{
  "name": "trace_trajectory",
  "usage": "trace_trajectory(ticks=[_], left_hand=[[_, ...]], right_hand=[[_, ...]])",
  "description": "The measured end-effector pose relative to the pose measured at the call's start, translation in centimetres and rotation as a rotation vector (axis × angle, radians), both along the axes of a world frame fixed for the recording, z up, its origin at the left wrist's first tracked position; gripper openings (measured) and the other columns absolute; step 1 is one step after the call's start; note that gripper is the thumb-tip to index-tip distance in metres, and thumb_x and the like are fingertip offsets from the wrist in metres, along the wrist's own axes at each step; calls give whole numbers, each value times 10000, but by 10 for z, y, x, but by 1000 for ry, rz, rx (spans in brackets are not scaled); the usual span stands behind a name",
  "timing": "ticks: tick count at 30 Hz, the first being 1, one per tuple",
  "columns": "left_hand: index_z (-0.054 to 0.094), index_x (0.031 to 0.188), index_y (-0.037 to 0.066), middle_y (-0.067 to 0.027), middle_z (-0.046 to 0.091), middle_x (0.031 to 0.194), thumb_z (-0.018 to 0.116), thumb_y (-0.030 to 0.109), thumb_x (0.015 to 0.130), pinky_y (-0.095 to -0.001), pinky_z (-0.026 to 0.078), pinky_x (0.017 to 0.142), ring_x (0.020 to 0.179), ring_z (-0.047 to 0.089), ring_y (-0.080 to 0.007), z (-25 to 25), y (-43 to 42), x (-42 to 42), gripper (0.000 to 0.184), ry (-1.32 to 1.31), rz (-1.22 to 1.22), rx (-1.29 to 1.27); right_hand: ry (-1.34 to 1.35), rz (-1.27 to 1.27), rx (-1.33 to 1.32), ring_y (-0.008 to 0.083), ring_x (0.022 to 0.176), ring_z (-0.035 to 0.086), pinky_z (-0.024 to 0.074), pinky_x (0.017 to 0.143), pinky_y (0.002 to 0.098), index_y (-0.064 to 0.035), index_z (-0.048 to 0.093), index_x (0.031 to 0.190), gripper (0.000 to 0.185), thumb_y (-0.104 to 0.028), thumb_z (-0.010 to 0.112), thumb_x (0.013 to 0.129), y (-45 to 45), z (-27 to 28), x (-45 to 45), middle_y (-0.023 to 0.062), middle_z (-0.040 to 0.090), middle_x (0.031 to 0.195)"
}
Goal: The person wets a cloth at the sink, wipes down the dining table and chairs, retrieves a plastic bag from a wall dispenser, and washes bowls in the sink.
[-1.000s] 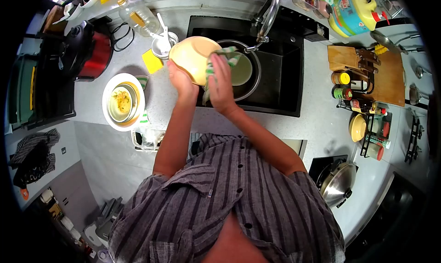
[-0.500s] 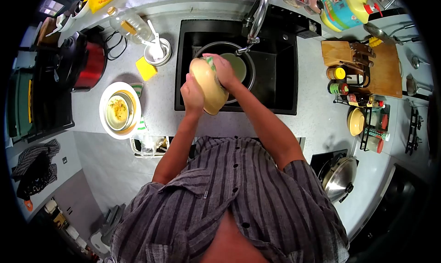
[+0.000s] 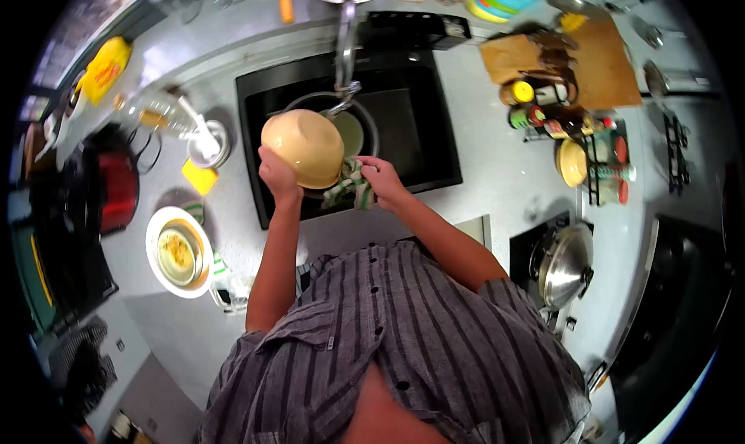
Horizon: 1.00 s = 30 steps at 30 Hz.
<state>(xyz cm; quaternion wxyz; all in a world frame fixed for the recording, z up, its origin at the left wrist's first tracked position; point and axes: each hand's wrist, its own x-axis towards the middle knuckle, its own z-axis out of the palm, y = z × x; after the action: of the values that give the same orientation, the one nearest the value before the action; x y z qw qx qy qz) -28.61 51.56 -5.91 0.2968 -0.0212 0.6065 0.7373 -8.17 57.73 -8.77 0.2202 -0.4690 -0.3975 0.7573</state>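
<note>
A yellow bowl (image 3: 304, 145) is tilted over the black sink (image 3: 407, 126), its rounded underside toward me. My left hand (image 3: 278, 176) grips it by the left side, fingers partly hidden behind it. My right hand (image 3: 382, 182) holds a green-and-white striped dishcloth (image 3: 353, 186), bunched up at the bowl's lower right edge. Behind the bowl, a metal basin (image 3: 374, 130) with pale cloudy water sits in the sink. The faucet (image 3: 346, 56) reaches over that basin.
On the left counter are a white bowl (image 3: 155, 277) holding a smaller dish of food, a yellow sponge (image 3: 199, 177), a small container (image 3: 220, 150) and a red cooker (image 3: 118, 188). Jars, a cutting board (image 3: 601, 79) and a lidded pan (image 3: 570, 265) stand on the right.
The bowl has turned so that its underside faces me. My right hand has moved from the bowl down to its lower right with the dishcloth. The whole view has shifted and rotated.
</note>
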Motion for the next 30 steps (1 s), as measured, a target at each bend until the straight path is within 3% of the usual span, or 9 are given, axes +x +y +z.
trace_trajectory(ticks=[2, 5, 7, 12, 15, 21, 25, 27, 30], left_hand=[[632, 1124, -47, -113, 690, 1060, 354, 412, 1079, -334, 535, 823, 937, 669, -210, -12, 4, 6, 539, -31, -99, 22], [618, 1157, -53, -121, 687, 1097, 368, 397, 1082, -323, 541, 841, 951, 673, -212, -19, 10, 18, 521, -81, -186, 8], [617, 1164, -55, -121, 685, 1103, 389, 383, 1082, -315, 539, 846, 955, 672, -207, -21, 16, 19, 501, -117, -214, -11], [638, 1156, -51, -90, 699, 1050, 617, 281, 1007, -289, 543, 796, 902, 670, -155, -40, 30, 21, 365, -77, -286, -18], [638, 1159, -49, -87, 698, 1055, 666, 243, 981, -281, 542, 788, 900, 671, -150, -27, 37, 27, 343, -76, -310, 2], [641, 1135, -44, -83, 701, 1030, 631, 263, 1001, -281, 542, 780, 875, 672, -148, -29, 41, 31, 335, -141, -278, 30], [641, 1098, -44, -83, 698, 993, 542, 335, 1039, -280, 530, 763, 842, 660, -139, -46, 43, 29, 395, -162, -288, -6], [639, 1096, -45, -81, 694, 984, 536, 345, 1039, -286, 527, 761, 840, 653, -138, -52, 44, 30, 407, -168, -281, 9], [637, 1097, -49, -78, 689, 975, 540, 349, 1035, -290, 524, 763, 840, 645, -139, -52, 46, 25, 415, -163, -292, -22]], right_hand=[[140, -103, -153, 160, 950, 654, 547, 836, 300, 20, 621, 1259, 323, -51, 508, 965, 15, 20, 41, 79, 682, 1086], [78, -123, -62, 164, 959, 659, 558, 843, 299, 7, 606, 1279, 327, -80, 516, 976, 47, 22, 123, 89, 682, 1090], [-95, -132, -75, 165, 966, 659, 553, 840, 310, -1, 634, 1245, 307, -105, 534, 973, 51, 21, 169, 90, 690, 1079], [-563, 263, 156, 205, 966, 674, 531, 850, 336, -52, 732, 1057, 202, -121, 596, 926, 48, 4, 235, 75, 717, 1058], [-851, 372, 618, 282, 1000, 670, 531, 854, 374, -106, 754, 1005, 208, -92, 606, 860, 47, -14, 268, 99, 719, 1034], [-1388, 229, 1005, 342, 1021, 626, 511, 879, 457, -126, 687, 1168, 370, -74, 581, 818, 69, -9, 234, 137, 656, 1122], [-494, 191, 1138, 354, 1013, 613, 505, 862, 389, -70, 605, 1266, 439, -46, 667, 832, 133, 53, 66, 166, 616, 1176], [-335, 230, 1231, 362, 1073, 605, 506, 900, 401, -62, 573, 1313, 490, -83, 690, 838, 160, 68, -20, 173, 605, 1217], [-361, 300, 1346, 352, 930, 653, 529, 798, 393, -76, 630, 1249, 406, -94, 688, 847, 188, 40, -93, 166, 662, 1139]])
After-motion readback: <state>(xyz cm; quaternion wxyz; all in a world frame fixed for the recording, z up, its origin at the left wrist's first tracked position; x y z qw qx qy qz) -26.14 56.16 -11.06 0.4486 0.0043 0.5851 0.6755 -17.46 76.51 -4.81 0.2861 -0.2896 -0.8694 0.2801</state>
